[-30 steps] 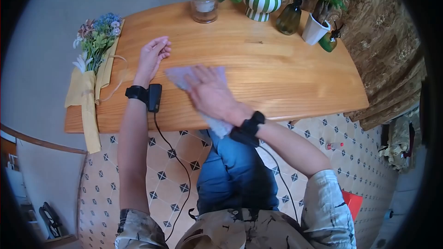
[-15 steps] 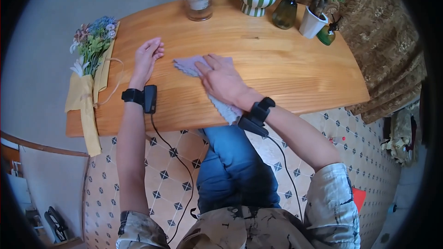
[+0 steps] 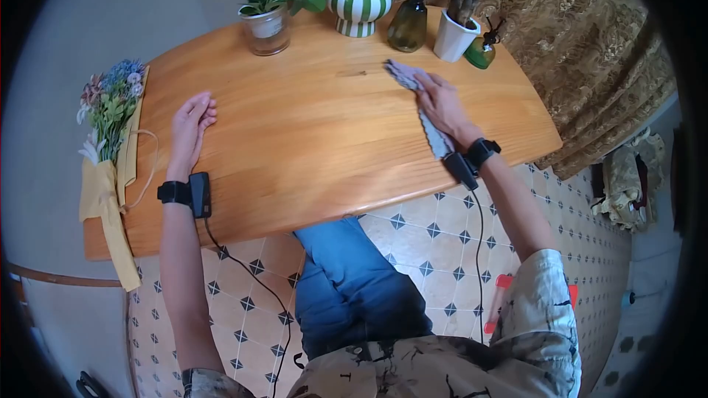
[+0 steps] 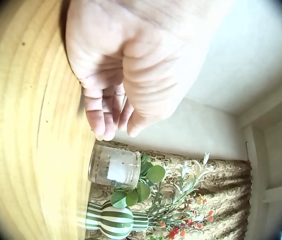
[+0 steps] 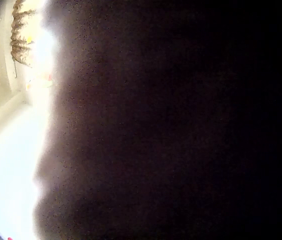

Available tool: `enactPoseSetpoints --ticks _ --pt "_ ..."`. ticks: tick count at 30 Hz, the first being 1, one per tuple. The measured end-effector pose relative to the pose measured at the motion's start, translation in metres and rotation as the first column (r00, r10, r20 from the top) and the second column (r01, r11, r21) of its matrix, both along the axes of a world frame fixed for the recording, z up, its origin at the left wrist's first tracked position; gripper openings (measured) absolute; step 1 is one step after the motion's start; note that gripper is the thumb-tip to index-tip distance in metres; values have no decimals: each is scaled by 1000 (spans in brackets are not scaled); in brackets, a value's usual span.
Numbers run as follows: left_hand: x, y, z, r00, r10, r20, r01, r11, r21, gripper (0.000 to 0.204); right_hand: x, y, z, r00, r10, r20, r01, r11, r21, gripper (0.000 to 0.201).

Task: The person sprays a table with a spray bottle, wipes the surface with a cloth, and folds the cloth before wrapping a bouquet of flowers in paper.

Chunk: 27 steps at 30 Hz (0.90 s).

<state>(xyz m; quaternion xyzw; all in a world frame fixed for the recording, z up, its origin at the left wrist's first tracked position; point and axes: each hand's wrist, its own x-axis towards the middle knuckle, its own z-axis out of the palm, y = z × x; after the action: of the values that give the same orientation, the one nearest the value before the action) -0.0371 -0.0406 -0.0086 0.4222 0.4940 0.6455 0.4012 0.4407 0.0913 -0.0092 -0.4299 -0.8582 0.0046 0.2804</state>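
My right hand (image 3: 445, 108) lies over a purple-grey cloth (image 3: 435, 136) on the wooden table (image 3: 295, 140), towards its right side. Its fingers reach forward along the cloth, whose scalloped edge hangs out to the left and below the palm. In the right wrist view a dark, wavy-edged shape covers most of the picture, hiding the hand. My left hand (image 3: 193, 127) rests on its side on the left part of the tabletop, fingers loosely curled around nothing. In the left wrist view that hand (image 4: 126, 65) shows its palm and bent fingertips.
Along the back stand a potted plant (image 3: 267, 33), a green-striped vase (image 3: 359, 0), a dark spray bottle (image 3: 409, 26), a white pot (image 3: 453, 38) and a small green bottle (image 3: 481, 53). A paper-wrapped bouquet (image 3: 110, 125) overhangs the left front edge. Cables trail from both wrists.
The right hand has slid the cloth to the right across the tabletop, towards the spray bottle and white pot. My left hand keeps its loose pose. The head view has shifted.
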Motion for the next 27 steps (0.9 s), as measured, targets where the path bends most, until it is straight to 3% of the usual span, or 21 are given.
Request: enactPoseSetpoints --ticks 6,10,15,21,27 --pt "-1 1 0 1000 7 -23 -8 999 -39 27 106 36 -11 985 -172 -31 171 984 -40 36" --pt "-1 0 0 999 15 -37 -17 999 -49 28 188 64 -23 948 -313 47 316 946 -74 39" --pt "3 -2 3 998 31 -50 -34 998 -61 26 246 85 -18 873 -475 112 485 868 -106 38" --pt "6 -3 8 994 86 -70 -92 992 -91 25 290 138 -28 812 -562 156 577 814 -72 41" --pt "8 -2 10 994 97 -51 -102 990 -100 23 293 177 -16 752 -602 268 644 757 -106 44"
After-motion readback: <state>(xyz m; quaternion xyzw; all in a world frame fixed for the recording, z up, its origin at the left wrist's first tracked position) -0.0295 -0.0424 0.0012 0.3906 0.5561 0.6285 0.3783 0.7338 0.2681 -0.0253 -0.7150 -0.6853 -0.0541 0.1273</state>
